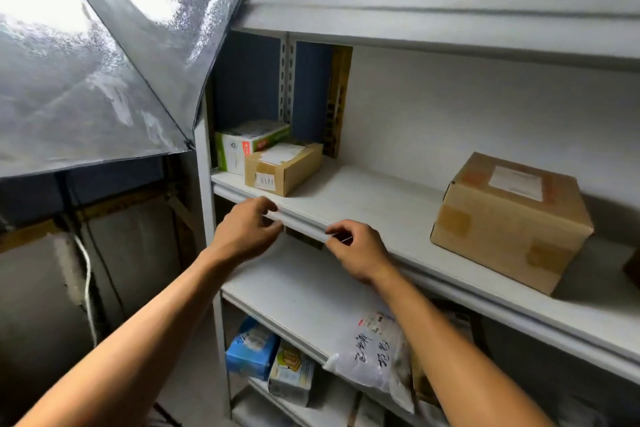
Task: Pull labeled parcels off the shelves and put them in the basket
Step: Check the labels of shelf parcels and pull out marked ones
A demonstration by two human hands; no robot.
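A small brown parcel [282, 168] with white labels stands at the left of the middle shelf [381, 211], touching a green and white box [242, 146] behind it. A large brown parcel [512, 218] with a white label sits at the right of the same shelf. My left hand [247, 230] is at the shelf's front lip just below the small parcel, index finger above the lip and thumb under it. My right hand [358, 251] is a little to the right and pinches the same lip between curled fingertips and thumb. No basket is in view.
A white plastic mailer [375, 354] with handwriting hangs over the edge of the lower shelf. Below it stand a blue packet [251, 350] and a pale packet [291, 374]. A translucent umbrella [93, 73] spreads at the upper left beside the shelf post [207, 204].
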